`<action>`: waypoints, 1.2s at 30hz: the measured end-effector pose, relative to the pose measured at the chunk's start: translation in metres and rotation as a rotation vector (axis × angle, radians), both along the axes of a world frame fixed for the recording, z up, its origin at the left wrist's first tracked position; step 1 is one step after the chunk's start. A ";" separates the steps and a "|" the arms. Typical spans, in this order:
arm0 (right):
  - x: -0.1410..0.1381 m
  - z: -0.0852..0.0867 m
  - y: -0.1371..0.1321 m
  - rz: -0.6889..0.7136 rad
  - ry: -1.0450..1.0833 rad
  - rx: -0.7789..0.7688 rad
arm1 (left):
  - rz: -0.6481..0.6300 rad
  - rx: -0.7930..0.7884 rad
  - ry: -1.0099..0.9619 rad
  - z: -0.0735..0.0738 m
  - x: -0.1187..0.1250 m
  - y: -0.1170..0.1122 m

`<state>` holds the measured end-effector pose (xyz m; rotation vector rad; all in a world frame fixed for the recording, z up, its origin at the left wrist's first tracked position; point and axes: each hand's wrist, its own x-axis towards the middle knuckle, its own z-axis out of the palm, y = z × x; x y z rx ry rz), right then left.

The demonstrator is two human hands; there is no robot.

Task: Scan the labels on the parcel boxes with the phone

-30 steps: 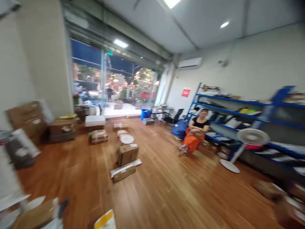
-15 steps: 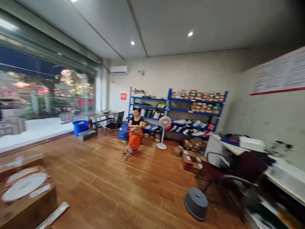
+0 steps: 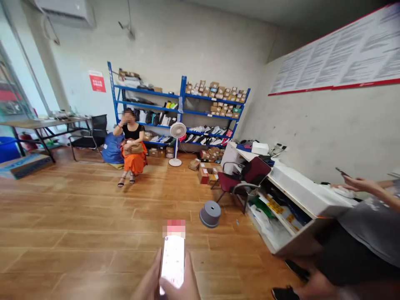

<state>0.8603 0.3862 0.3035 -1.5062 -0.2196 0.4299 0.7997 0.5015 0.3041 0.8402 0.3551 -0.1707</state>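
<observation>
A smartphone (image 3: 173,259) with a bright white screen is upright in front of me at the bottom middle of the head view; its top end is blurred into red blocks. My left hand (image 3: 149,278) closes around its left side. On the other side, my right hand (image 3: 189,281) grips the right edge. A thumb lies across the lower part of the screen. The fingers behind the phone are hidden.
Ahead on the wooden floor are a grey stool (image 3: 210,214), a red office chair (image 3: 242,177) and a white fan (image 3: 178,131). Blue shelves (image 3: 183,112) hold parcels. One person (image 3: 133,143) sits left; another person (image 3: 359,237) stands right by a white counter (image 3: 296,187), holding a phone.
The view has turned right and come closer to the shelves. My hands with the phone have entered at the bottom. A standing person now shows at right; the seated person has raised a hand.
</observation>
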 end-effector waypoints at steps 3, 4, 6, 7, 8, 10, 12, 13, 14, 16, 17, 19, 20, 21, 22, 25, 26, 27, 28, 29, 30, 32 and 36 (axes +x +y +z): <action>0.034 0.011 0.035 0.004 0.071 0.114 | -0.062 -0.167 -0.076 0.006 0.032 0.037; 0.046 0.015 0.049 -0.002 0.109 0.156 | -0.079 -0.203 -0.096 0.009 0.042 0.050; 0.071 0.022 0.078 -0.045 0.170 0.214 | -0.098 -0.231 -0.110 0.015 0.061 0.077; 0.082 0.024 0.093 -0.076 0.178 0.229 | -0.100 -0.230 -0.108 0.017 0.070 0.090; 0.092 0.025 0.107 -0.110 0.169 0.237 | -0.100 -0.219 -0.099 0.019 0.078 0.102; 0.107 0.025 0.130 -0.154 0.139 0.230 | -0.090 -0.178 -0.073 0.022 0.092 0.122; 0.117 0.026 0.146 -0.179 0.131 0.220 | -0.094 -0.145 -0.043 0.023 0.105 0.138; 0.120 0.028 0.152 -0.186 0.139 0.220 | -0.104 -0.139 -0.033 0.024 0.110 0.145; 0.123 0.029 0.156 -0.188 0.150 0.221 | -0.115 -0.138 -0.030 0.024 0.116 0.151; 0.128 0.032 0.160 -0.186 0.174 0.220 | -0.131 -0.143 -0.037 0.024 0.127 0.161; 0.130 0.033 0.162 -0.184 0.183 0.218 | -0.133 -0.147 -0.043 0.024 0.132 0.164; 0.136 0.034 0.164 -0.184 0.187 0.207 | -0.140 -0.149 -0.044 0.026 0.142 0.170; 0.140 0.035 0.164 -0.188 0.184 0.200 | -0.147 -0.146 -0.045 0.027 0.147 0.172; 0.143 0.036 0.165 -0.196 0.176 0.191 | -0.158 -0.146 -0.048 0.029 0.151 0.173; 0.146 0.037 0.165 -0.204 0.168 0.182 | -0.173 -0.147 -0.052 0.031 0.155 0.174; 0.154 0.044 0.166 -0.228 0.148 0.163 | -0.199 -0.158 -0.065 0.036 0.165 0.176; 0.157 0.046 0.166 -0.234 0.143 0.159 | -0.201 -0.162 -0.064 0.036 0.168 0.176; 0.160 0.048 0.166 -0.243 0.137 0.156 | -0.200 -0.164 -0.062 0.036 0.171 0.177; 0.163 0.050 0.166 -0.254 0.131 0.153 | -0.205 -0.164 -0.060 0.036 0.174 0.177; 0.166 0.051 0.166 -0.266 0.126 0.151 | -0.213 -0.162 -0.061 0.035 0.177 0.178; 0.169 0.052 0.166 -0.277 0.124 0.151 | -0.228 -0.159 -0.063 0.033 0.179 0.178; 0.175 0.051 0.167 -0.294 0.130 0.156 | -0.250 -0.148 -0.077 0.030 0.183 0.178; 0.181 0.046 0.171 -0.356 0.189 0.179 | -0.236 -0.126 -0.101 0.022 0.188 0.179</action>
